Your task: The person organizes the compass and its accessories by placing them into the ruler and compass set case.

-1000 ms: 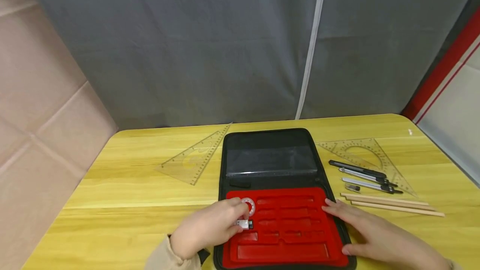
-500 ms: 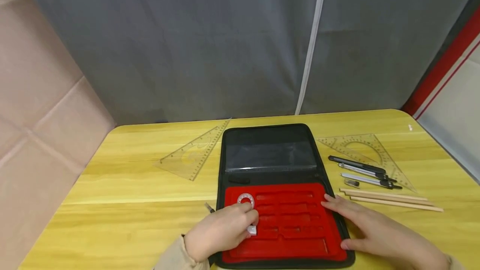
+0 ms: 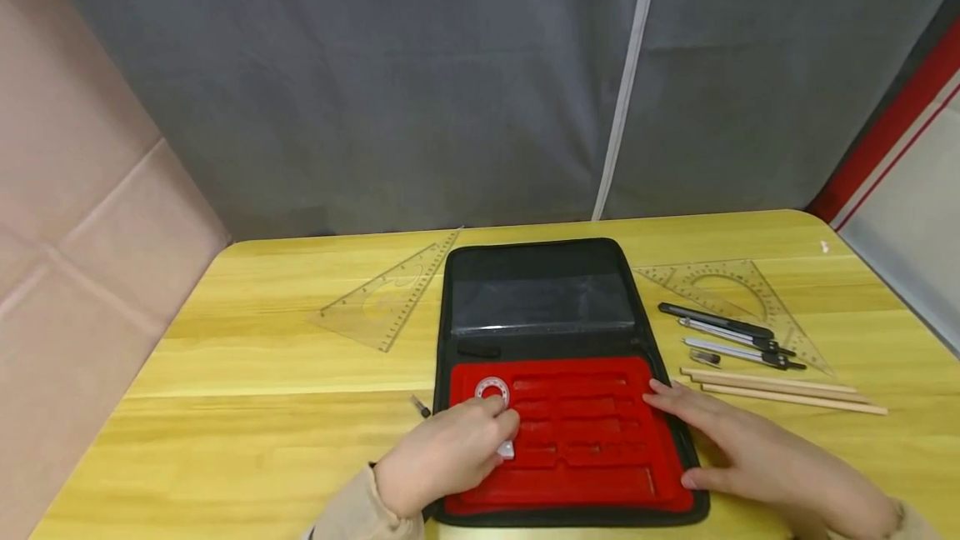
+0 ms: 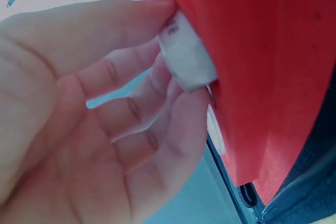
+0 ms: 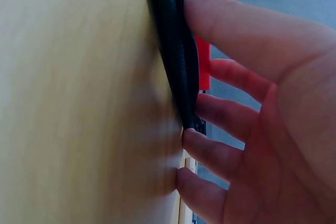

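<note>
A black zip case (image 3: 540, 257) lies unfolded on the table, a red moulded tray (image 3: 577, 486) in its near half. My left hand (image 3: 450, 448) pinches a small white eraser (image 4: 187, 56) between thumb and fingertips, right at the surface of the tray's left side. In the head view most of the eraser is hidden behind the fingers. Just beyond those fingers sits a white ring-shaped protractor (image 3: 491, 382), partly covered by them. My right hand (image 3: 757, 457) rests along the case's right edge, fingers spread and touching the rim.
Clear set squares lie left (image 3: 360, 327) and right (image 3: 772, 307) of the case. At right are a black pen-like tool (image 3: 712, 321), two silver compasses (image 3: 727, 350), a small dark-ended piece (image 3: 705, 357) and wooden sticks (image 3: 787, 382). A similar small piece (image 3: 421, 407) lies left.
My left hand has moved slightly right over the tray with the eraser, whose dark end no longer shows. The small piece left of the case has come into sight. My right hand stays put.
</note>
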A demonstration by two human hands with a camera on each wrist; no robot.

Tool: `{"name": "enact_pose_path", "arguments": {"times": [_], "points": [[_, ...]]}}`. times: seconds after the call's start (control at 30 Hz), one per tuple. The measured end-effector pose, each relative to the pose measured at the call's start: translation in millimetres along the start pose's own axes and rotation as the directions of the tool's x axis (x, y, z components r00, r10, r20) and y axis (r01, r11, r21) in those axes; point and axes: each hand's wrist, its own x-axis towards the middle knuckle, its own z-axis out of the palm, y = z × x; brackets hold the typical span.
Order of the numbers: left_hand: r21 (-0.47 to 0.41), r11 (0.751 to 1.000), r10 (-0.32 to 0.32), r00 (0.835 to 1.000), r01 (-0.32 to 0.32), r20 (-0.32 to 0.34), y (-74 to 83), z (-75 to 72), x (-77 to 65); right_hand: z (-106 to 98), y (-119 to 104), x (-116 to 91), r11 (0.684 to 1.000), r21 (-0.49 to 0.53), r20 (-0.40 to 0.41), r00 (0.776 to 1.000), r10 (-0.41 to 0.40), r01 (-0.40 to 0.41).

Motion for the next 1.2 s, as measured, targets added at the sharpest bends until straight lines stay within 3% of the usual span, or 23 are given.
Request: {"name": "enact_pose_path", "arguments": {"times": [0.3, 0.5, 0.7, 1.0, 1.2], "points": [[-0.117, 0.993, -0.024, 0.998, 0.031, 0.067, -1.7, -9.2, -3.2, -0.9, -0.5, 0.9, 1.0, 0.011, 0.008, 1.0, 0.004, -0.004], [-0.101, 0.993, -0.053, 0.995, 0.062, 0.088, -1.4, -9.4, -0.7, -2.0, -0.7, 1.4, 1.0, 0.023, 0.018, 1.0, 0.011, -0.012], [-0.164, 0.983, -0.059, 0.992, 0.077, 0.11, -2.9, -8.0, 2.2, -1.2, 0.9, 0.4, 1.0, 0.0, 0.011, 1.0, 0.009, -0.009], [-0.131, 0.991, -0.03, 0.998, 0.039, 0.064, -2.2, 0.0, 4.9, 0.8, 1.5, -1.5, 1.0, -0.01, 0.0, 1.0, -0.001, 0.001], [-0.188, 0.98, -0.042, 0.993, 0.063, 0.112, -5.8, -3.0, 3.2, -0.2, 0.4, -0.8, 1.0, 0.008, 0.004, 1.0, 0.006, -0.006]]}}
